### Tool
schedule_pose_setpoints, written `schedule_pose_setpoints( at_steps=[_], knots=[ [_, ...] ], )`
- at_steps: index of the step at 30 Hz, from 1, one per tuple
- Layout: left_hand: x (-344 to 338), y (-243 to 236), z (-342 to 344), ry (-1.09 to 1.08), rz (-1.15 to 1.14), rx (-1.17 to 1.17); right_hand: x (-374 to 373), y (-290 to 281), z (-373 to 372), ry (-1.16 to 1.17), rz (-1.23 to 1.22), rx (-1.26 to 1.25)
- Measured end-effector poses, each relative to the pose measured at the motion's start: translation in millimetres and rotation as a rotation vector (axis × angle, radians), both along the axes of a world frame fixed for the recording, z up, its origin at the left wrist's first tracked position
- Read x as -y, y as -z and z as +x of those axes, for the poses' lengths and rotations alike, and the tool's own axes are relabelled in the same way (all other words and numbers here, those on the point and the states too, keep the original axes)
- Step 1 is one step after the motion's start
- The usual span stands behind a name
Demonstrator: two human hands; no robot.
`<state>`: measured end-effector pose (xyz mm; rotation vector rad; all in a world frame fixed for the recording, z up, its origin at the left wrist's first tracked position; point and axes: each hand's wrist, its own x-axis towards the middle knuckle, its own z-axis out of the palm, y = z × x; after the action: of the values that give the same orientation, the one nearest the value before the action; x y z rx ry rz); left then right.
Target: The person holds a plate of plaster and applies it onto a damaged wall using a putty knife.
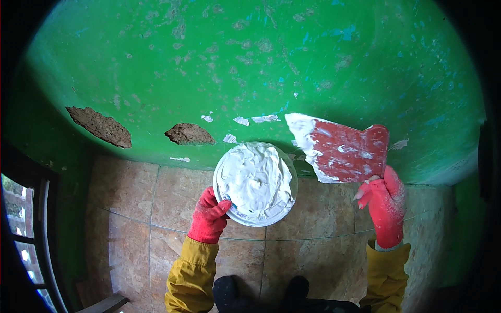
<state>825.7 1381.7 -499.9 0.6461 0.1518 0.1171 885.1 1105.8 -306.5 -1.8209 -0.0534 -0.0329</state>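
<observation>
My left hand (209, 215), in a red glove, grips the rim of a round tub of white putty (255, 182), its thumb over the edge. The paste inside is heaped and swirled. In a red glove with bare fingertips, my right hand (385, 206) is closed on the near end of a flat red putty spreader (344, 151). White paste coats the spreader's left edge, and smears mark its face. It is held up in front of the green wall (235, 68), to the right of the tub; whether it touches the wall I cannot tell.
Two broken patches of bare brown masonry, a left one (102, 127) and a middle one (189, 134), show low on the wall. White putty dabs (265, 119) lie near them. Below is a brown tiled floor (313, 214); a barred window (23, 224) stands at left. My dark-covered feet (227, 292) show below.
</observation>
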Motion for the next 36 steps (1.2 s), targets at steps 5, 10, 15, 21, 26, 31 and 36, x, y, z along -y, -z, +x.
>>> schedule_pose_setpoints(
  at_steps=[5,10,15,21,26,31,36],
  knots=[
    [3.0,-1.8,-4.8,-0.005,-0.022,-0.035,18.9,20.3,-6.3,-0.106,0.262,0.0],
    [7.4,-1.6,-7.3,-0.004,-0.013,-0.03,16.6,30.8,-21.0,-0.175,0.136,0.197],
    [9.0,0.4,-9.4,0.0,-0.006,-0.022,16.3,26.6,-20.3,-0.32,0.064,0.26],
    [8.4,0.5,-11.2,-0.005,0.0,-0.021,-9.8,22.1,-22.2,-0.095,0.219,0.254],
    [9.4,-0.5,-11.0,0.0,-0.001,-0.042,-13.4,37.2,-14.0,-0.009,0.444,0.251],
    [12.0,1.4,-6.3,0.03,-0.015,-0.041,4.8,73.3,9.1,0.179,0.45,0.282],
    [5.9,9.4,-6.0,0.025,-0.006,-0.035,-17.4,93.4,41.8,0.169,0.556,0.273]
  ],
)
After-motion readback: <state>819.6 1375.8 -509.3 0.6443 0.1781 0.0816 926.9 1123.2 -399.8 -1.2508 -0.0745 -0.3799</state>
